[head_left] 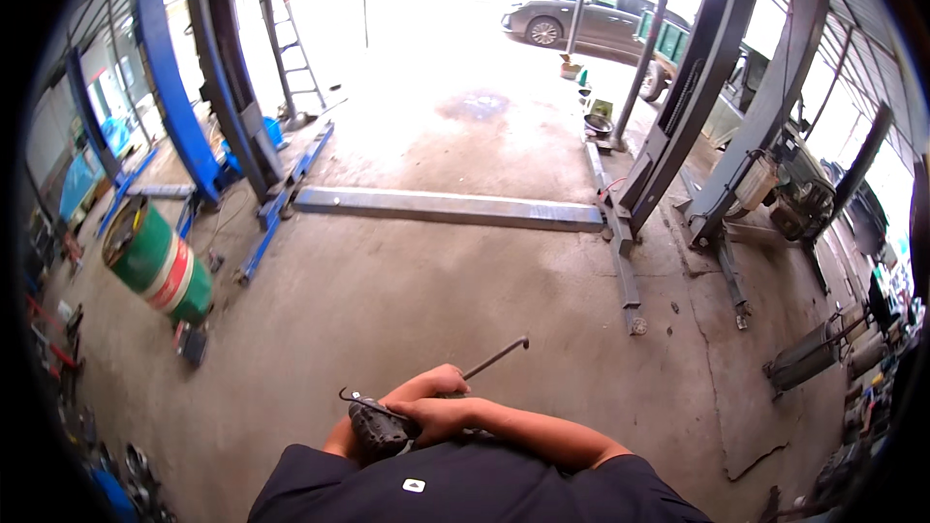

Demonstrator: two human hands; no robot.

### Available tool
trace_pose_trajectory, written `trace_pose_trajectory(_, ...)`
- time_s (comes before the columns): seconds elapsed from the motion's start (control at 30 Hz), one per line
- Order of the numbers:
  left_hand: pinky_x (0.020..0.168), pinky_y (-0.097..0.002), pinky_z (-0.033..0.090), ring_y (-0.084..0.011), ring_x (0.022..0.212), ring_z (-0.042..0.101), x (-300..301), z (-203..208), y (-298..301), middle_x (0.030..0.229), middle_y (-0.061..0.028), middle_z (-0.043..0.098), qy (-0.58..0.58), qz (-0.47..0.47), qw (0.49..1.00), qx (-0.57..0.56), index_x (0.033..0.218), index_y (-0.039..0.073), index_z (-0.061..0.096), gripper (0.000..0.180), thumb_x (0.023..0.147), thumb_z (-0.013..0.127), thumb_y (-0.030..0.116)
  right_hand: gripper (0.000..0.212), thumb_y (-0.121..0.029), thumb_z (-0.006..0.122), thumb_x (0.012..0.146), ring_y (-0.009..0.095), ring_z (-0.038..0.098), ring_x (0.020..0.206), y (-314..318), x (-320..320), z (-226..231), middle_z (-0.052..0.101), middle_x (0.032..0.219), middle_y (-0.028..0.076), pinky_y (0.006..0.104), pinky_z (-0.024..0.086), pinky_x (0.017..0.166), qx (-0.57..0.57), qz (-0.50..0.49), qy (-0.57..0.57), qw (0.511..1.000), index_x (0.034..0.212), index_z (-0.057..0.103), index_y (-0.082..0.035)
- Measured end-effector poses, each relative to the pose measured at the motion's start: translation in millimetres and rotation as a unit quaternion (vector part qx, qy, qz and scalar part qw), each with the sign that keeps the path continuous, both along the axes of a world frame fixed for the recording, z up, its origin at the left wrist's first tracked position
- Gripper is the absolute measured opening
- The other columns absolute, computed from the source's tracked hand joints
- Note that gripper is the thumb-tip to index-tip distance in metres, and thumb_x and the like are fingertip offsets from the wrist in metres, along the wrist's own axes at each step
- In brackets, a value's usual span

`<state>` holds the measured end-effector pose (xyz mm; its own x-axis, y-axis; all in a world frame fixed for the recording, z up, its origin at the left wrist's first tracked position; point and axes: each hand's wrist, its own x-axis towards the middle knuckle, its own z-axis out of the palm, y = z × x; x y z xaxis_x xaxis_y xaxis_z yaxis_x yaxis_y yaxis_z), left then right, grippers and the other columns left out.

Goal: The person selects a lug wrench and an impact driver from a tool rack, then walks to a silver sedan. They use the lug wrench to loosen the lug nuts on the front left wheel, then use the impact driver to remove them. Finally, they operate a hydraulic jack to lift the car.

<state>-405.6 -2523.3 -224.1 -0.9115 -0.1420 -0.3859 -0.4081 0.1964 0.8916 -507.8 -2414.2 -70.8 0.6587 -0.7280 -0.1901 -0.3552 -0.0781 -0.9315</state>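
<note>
Both my hands are close together in front of my dark shirt, with the forearms crossing. My left hand (444,381) is closed around a long metal bar (497,356) with a short bent end that points away to the right. Nearer to me, my right hand (433,418) is closed at the edge of a dark, ridged, blocky part (381,429), which rests by my left forearm. A thin dark hook (351,396) sticks out over this part's top. Its other end runs toward my right fingers, which are partly hidden.
A steel floor beam (446,209) crosses ahead between lift posts (693,87). Lift arms (620,261) lie low on the floor. A green drum (160,266) stands at left, a ladder (291,39) behind it. Cluttered parts line both sides; a grey car (605,19) is parked outside.
</note>
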Motion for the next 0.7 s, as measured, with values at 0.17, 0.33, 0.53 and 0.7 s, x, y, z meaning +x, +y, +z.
trace_pose_trajectory(0.17, 0.096, -0.0405, 0.044, -0.0303, 0.108, 0.058, -162, 57, -92, 0.109, -0.0152, 0.060, 0.248, -0.067, 0.966, 0.016, 0.106, 0.003, 0.068, 0.024, 0.092, 0.066, 0.021, 0.095, -0.013, 0.076, 0.072, 0.030, 0.051, 0.135, -99, -162, -22, 0.056, 0.142, 0.020, 0.0394, 0.039, 0.112, 0.045, -0.006, -0.003, 0.999, 0.156, 0.032, -0.005)
trace_pose_trajectory(0.33, 0.092, -0.0407, 0.047, -0.0291, 0.101, 0.061, -340, 34, -188, 0.093, -0.0127, 0.064, 0.321, -0.045, 0.939, -0.113, 0.099, 0.003, 0.071, 0.021, 0.091, 0.066, 0.023, 0.106, -0.007, 0.074, 0.065, 0.027, 0.045, 0.139, -225, -341, -47, 0.050, 0.147, 0.018, 0.0375, 0.034, 0.114, 0.103, 0.077, -0.044, 0.991, 0.159, 0.026, -0.006)
trace_pose_trajectory(0.53, 0.074, -0.0392, 0.052, -0.0205, 0.083, 0.064, -530, -28, -350, 0.090, -0.0107, 0.071, -0.225, 0.178, 0.958, 0.013, 0.097, 0.001, 0.072, 0.024, 0.085, 0.076, 0.021, 0.104, -0.008, 0.074, 0.065, 0.029, 0.046, 0.139, -366, -488, -30, 0.051, 0.146, 0.019, 0.0397, 0.034, 0.115, 0.103, 0.149, -0.076, 0.981, 0.158, 0.028, -0.005)
trace_pose_trajectory(0.7, 0.066, -0.0402, 0.052, -0.0177, 0.076, 0.064, -620, -65, -472, 0.083, -0.0095, 0.071, -0.231, 0.250, 0.940, 0.016, 0.093, 0.001, 0.072, 0.024, 0.083, 0.077, 0.022, 0.095, -0.015, 0.079, 0.067, 0.033, 0.051, 0.135, -487, -590, -33, 0.060, 0.136, 0.021, 0.0417, 0.036, 0.113, 0.073, 0.159, 0.004, 0.985, 0.153, 0.040, -0.007)
